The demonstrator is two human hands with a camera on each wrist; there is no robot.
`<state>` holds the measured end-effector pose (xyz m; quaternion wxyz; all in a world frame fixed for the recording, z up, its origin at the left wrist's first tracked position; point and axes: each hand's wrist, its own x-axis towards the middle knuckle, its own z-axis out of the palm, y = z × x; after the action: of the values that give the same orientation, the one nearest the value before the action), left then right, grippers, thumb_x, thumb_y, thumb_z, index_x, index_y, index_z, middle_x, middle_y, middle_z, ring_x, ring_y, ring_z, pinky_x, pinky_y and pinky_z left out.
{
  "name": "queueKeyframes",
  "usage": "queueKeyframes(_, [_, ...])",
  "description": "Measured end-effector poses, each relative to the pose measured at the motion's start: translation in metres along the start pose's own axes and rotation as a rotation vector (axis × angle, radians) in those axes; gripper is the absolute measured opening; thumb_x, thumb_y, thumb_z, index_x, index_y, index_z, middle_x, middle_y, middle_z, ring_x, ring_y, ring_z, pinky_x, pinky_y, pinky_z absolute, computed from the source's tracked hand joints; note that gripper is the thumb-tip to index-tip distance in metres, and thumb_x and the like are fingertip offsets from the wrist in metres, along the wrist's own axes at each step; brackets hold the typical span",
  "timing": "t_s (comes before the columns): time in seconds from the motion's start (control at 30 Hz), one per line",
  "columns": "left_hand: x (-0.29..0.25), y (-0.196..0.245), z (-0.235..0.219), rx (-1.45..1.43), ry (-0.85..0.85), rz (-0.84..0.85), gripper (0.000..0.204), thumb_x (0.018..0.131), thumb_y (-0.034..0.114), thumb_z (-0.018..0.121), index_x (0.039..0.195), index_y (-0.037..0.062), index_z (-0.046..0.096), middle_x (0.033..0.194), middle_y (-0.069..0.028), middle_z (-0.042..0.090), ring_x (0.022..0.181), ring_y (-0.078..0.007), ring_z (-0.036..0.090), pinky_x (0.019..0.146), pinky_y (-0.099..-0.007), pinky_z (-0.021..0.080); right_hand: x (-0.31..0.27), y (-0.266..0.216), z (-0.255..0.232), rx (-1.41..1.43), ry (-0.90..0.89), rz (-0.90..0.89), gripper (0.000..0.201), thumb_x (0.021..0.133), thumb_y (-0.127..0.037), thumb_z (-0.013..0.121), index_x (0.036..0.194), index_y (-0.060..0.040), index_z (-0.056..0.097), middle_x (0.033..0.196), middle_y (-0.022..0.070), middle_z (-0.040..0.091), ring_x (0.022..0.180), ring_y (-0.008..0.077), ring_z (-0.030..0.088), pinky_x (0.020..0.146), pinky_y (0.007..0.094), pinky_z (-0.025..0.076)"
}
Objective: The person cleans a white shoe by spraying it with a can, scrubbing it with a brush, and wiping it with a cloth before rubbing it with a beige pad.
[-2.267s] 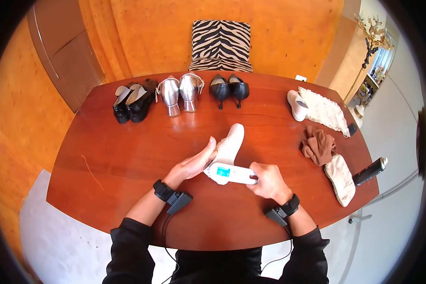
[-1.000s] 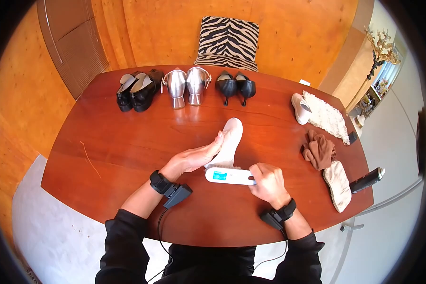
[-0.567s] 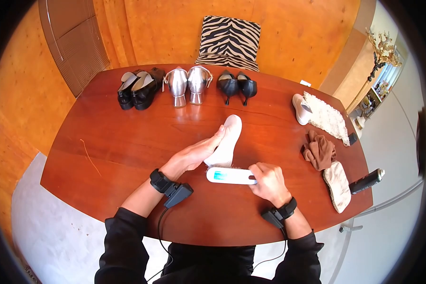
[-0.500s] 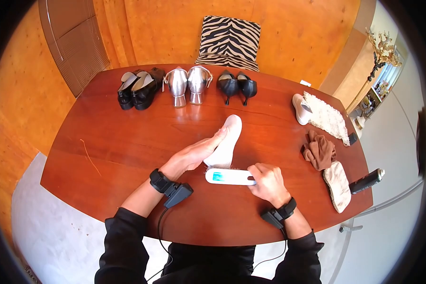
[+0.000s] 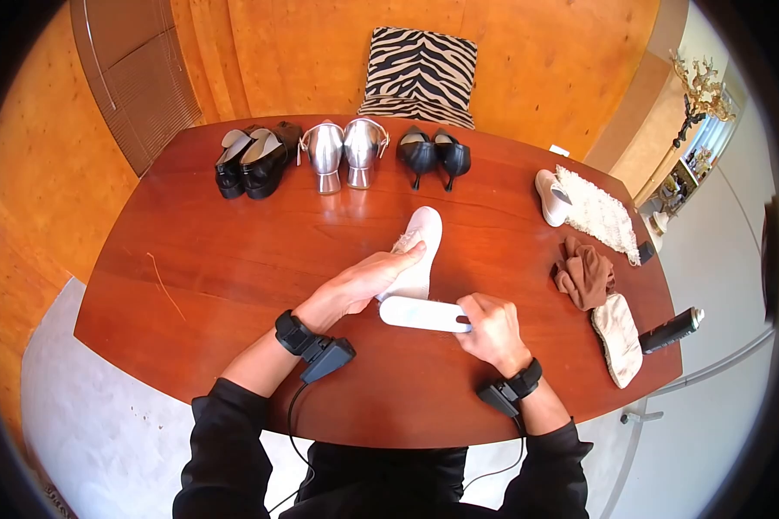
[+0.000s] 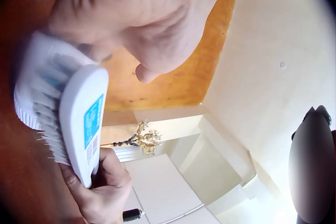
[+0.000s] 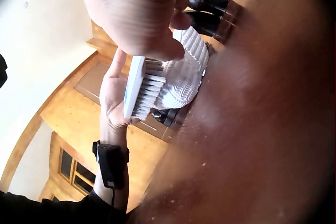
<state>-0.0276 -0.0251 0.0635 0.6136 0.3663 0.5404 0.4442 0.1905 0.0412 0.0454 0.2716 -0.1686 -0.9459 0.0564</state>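
Note:
A white shoe [image 5: 417, 259] is gripped by my left hand [image 5: 368, 282], its thumb lying along the shoe. My right hand [image 5: 493, 330] holds a white brush [image 5: 424, 314] by the end of its handle. The brush lies across the near end of the shoe. In the left wrist view the bristles of the brush [image 6: 84, 124] press against the shoe [image 6: 29, 87]. The right wrist view shows those bristles beside the shoe's ridged sole [image 7: 184, 79], with the left hand [image 7: 113, 95] behind.
Black loafers [image 5: 264, 164], silver heels [image 5: 325, 151] and black heels [image 5: 417, 157] line the table's far edge. At the right lie another white shoe [image 5: 551, 199], cream lace cloth [image 5: 599, 212], brown cloth [image 5: 585, 275], a satin pouch [image 5: 617, 342] and a black can [image 5: 672, 332].
The shoe has turned within my left hand, and its laces now show. The brush has tilted, hiding its blue label from the head view, and has moved slightly away from me.

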Motion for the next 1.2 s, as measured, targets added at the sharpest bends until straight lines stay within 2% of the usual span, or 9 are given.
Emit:
queueKeyframes(0.23, [-0.001, 0.003, -0.004, -0.072, -0.064, 0.008, 0.065, 0.091, 0.056, 0.041, 0.116, -0.0030, 0.051, 0.105, -0.0092, 0.058, 0.094, -0.0143, 0.056, 0.083, -0.0299, 0.046, -0.003, 0.007, 0.005, -0.042, 0.119, 0.196, 0.021, 0.061, -0.007, 0.069, 0.074, -0.0054, 0.051, 0.066, 0.0096, 0.057, 0.059, 0.0289, 0.058, 0.050, 0.0381, 0.046])
queueKeyframes(0.37, [-0.002, 0.005, -0.005, -0.099, -0.038, 0.014, 0.066, 0.091, 0.056, 0.041, 0.119, -0.0031, 0.049, 0.108, -0.0089, 0.057, 0.096, -0.0144, 0.055, 0.083, -0.0298, 0.046, -0.002, 0.008, 0.004, -0.023, 0.115, 0.203, 0.022, 0.061, -0.007, 0.069, 0.074, -0.0051, 0.052, 0.066, 0.0097, 0.058, 0.060, 0.0291, 0.059, 0.050, 0.0381, 0.046])
queueKeyframes(0.47, [-0.003, 0.008, -0.007, -0.104, -0.070, -0.004, 0.066, 0.091, 0.056, 0.040, 0.122, -0.0018, 0.047, 0.112, -0.0088, 0.056, 0.101, -0.0146, 0.054, 0.085, -0.0299, 0.046, 0.000, 0.005, 0.000, 0.101, 0.026, 0.040, 0.022, 0.061, -0.006, 0.069, 0.075, -0.0054, 0.053, 0.066, 0.0094, 0.057, 0.060, 0.0287, 0.058, 0.050, 0.0379, 0.046])
queueKeyframes(0.57, [-0.002, 0.008, -0.008, -0.085, -0.029, -0.003, 0.064, 0.092, 0.056, 0.039, 0.124, 0.0010, 0.046, 0.114, -0.0083, 0.055, 0.103, -0.0146, 0.053, 0.087, -0.0302, 0.045, 0.000, 0.002, -0.003, 0.044, 0.011, 0.014, 0.022, 0.061, -0.006, 0.068, 0.075, -0.0054, 0.053, 0.066, 0.0097, 0.057, 0.060, 0.0286, 0.058, 0.050, 0.0378, 0.046])
queueKeyframes(0.8, [-0.001, 0.005, -0.012, -0.132, -0.077, 0.034, 0.061, 0.092, 0.056, 0.037, 0.124, 0.0044, 0.047, 0.113, -0.0051, 0.055, 0.103, -0.0132, 0.052, 0.088, -0.0294, 0.045, -0.004, 0.014, 0.004, -0.030, 0.128, 0.180, 0.024, 0.059, -0.006, 0.068, 0.077, -0.0052, 0.053, 0.068, 0.0093, 0.057, 0.060, 0.0288, 0.057, 0.051, 0.0372, 0.045])
queueKeyframes(0.93, [-0.003, 0.008, -0.009, -0.125, -0.047, 0.044, 0.060, 0.092, 0.056, 0.036, 0.122, 0.0055, 0.048, 0.112, -0.0051, 0.055, 0.103, -0.0134, 0.052, 0.088, -0.0297, 0.044, 0.000, 0.010, -0.002, 0.008, 0.115, 0.047, 0.024, 0.059, -0.006, 0.069, 0.078, -0.0051, 0.053, 0.068, 0.0092, 0.057, 0.060, 0.0289, 0.057, 0.053, 0.0376, 0.045])
queueKeyframes(1.0, [0.000, 0.006, -0.010, -0.118, -0.041, 0.046, 0.060, 0.092, 0.056, 0.036, 0.123, 0.0055, 0.048, 0.112, -0.0055, 0.055, 0.103, -0.0135, 0.052, 0.089, -0.0299, 0.044, 0.000, 0.007, -0.002, 0.052, 0.010, -0.016, 0.025, 0.059, -0.006, 0.069, 0.078, -0.0056, 0.053, 0.067, 0.0090, 0.057, 0.060, 0.0291, 0.057, 0.055, 0.0379, 0.046])
queueKeyframes(1.13, [0.001, 0.005, -0.015, -0.095, -0.106, 0.029, 0.063, 0.092, 0.057, 0.035, 0.126, 0.0047, 0.045, 0.114, -0.0068, 0.054, 0.105, -0.0138, 0.050, 0.091, -0.0304, 0.043, 0.000, 0.006, -0.003, 0.043, 0.036, -0.011, 0.024, 0.059, -0.006, 0.069, 0.078, -0.0059, 0.054, 0.067, 0.0092, 0.056, 0.060, 0.0291, 0.057, 0.054, 0.0382, 0.046])
queueKeyframes(1.2, [0.000, 0.006, -0.014, -0.087, -0.086, 0.027, 0.064, 0.092, 0.058, 0.034, 0.125, 0.0042, 0.045, 0.114, -0.0074, 0.054, 0.106, -0.0143, 0.050, 0.092, -0.0309, 0.042, -0.002, 0.010, -0.001, 0.018, 0.117, 0.108, 0.024, 0.060, -0.007, 0.069, 0.079, -0.0059, 0.054, 0.066, 0.0098, 0.056, 0.060, 0.0294, 0.057, 0.053, 0.0384, 0.046])
